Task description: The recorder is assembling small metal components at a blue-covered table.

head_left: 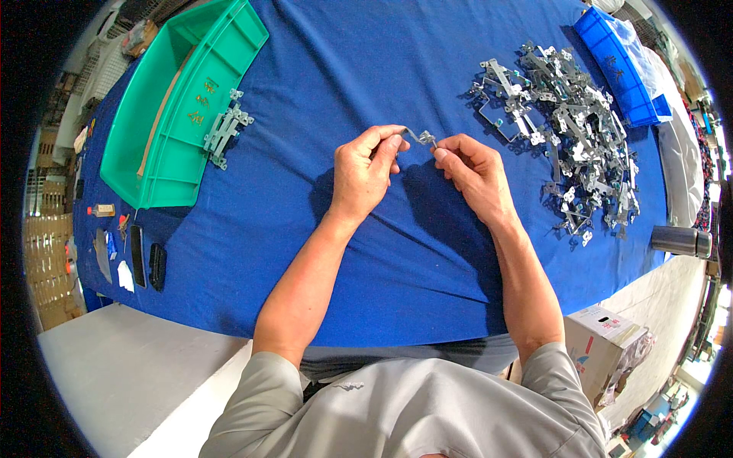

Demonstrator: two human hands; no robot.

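Observation:
Between my two hands, above the middle of the blue cloth, is a small metal bracket (422, 138). My left hand (363, 169) pinches its left end between thumb and fingers. At the other end, my right hand (475, 172) is closed with thumb and forefinger on the same bracket. Most of the bracket's ends are hidden by the fingertips. To the right lies a large heap of similar metal brackets (584, 141), tangled together. A few more brackets (227, 130) are lined up beside the green bin at left.
A green plastic bin (172, 179) stands at the left, with a blue bin (622, 69) at the far right. Near the left edge lie a phone (137, 256) and a black case (157, 266). A metal flask (681, 241) rests at the right edge. A cardboard box (603, 347) is below.

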